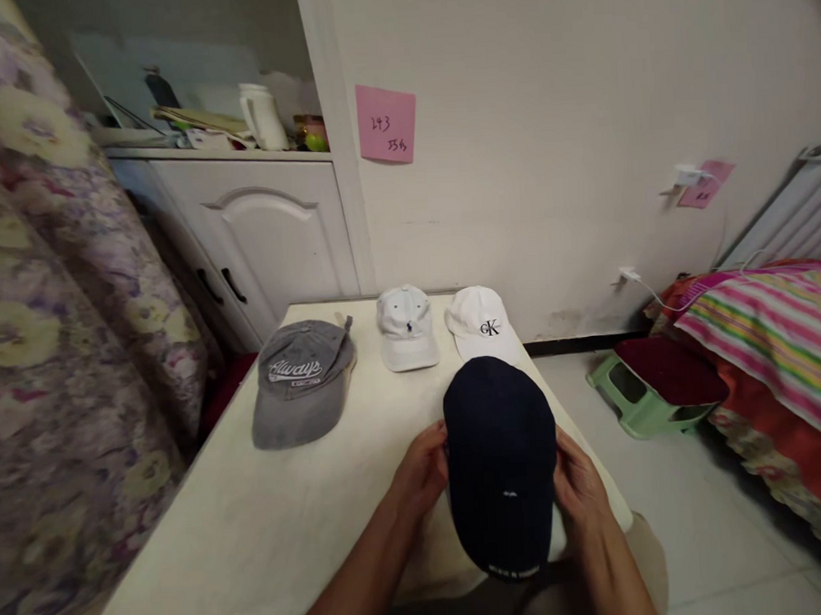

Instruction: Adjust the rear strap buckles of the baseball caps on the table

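A dark navy cap (502, 462) with small white lettering is held over the near right part of the cream table (257, 532). My left hand (423, 470) grips its left side and my right hand (580, 486) grips its right side, fingers curled on the fabric. Beyond it, three more caps lie on the table: a grey cap (301, 380) with "Always" lettering on the left, a white cap (406, 326) with a small dark logo in the middle, and a white cap (483, 327) with black letters on the right, partly behind the navy cap.
A floral fabric mass (57, 314) rises at the left. A white cupboard (258, 233) with a jug on top stands behind the table. A pink note (386, 124) hangs on the wall. A green stool (642, 393) and striped bedding (779, 328) are at the right.
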A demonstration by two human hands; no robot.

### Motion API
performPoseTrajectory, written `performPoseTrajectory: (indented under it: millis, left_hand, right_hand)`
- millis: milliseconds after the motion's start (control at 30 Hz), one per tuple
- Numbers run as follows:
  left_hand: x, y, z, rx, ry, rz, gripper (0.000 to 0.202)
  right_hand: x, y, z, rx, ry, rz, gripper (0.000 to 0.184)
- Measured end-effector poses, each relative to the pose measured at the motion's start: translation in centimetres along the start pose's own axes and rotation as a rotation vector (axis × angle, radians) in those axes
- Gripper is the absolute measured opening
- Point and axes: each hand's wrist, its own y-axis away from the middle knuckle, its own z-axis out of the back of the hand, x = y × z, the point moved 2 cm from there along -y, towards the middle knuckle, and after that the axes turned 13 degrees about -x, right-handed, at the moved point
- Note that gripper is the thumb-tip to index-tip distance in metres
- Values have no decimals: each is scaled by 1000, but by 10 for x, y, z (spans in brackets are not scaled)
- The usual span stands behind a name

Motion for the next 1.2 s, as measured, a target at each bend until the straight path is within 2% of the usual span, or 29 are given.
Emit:
performPoseTrajectory:
  millis: [67,133,200,267,367,533,667,767,867,967,1100,1200]
  left_hand:
    - [-20,14,-1,-8,6,-51,20]
    - [-46,27,-4,-25,0,-125,30]
    - [-72,42,-6,-64,-52,-272,33]
    - [-94,56,-4,-77,-93,-385,34]
    - [-111,77,9,-86,-135,-444,30]
    - [-110,107,44,-144,-194,-396,27]
    - [-112,127,50,-142,-265,-376,32]
    - [-118,141,43,-62,-343,-396,41]
    - [-119,154,37,52,-510,-319,37]
    - [-113,167,35,166,-708,-214,36]
    - [-102,181,35,246,-958,-172,42]
    - [-91,187,38,333,-997,-95,34]
  right_hand:
    - [10,12,-17,61,-74,-54,37]
    - [26,23,-39,149,-114,-40,49]
    - [43,32,-62,239,-146,14,58]
    - [53,41,-80,302,-106,37,60]
    - [51,54,-94,377,21,23,56]
    - [28,78,-90,443,113,-25,45]
    - [22,89,-86,416,166,-27,38]
    - [22,93,-86,421,192,-34,33]
    - [22,97,-82,406,203,-45,33]
    - [19,99,-76,369,207,-38,33]
    - [17,101,-70,347,188,-29,30]
    - [18,102,-70,341,184,-17,29]
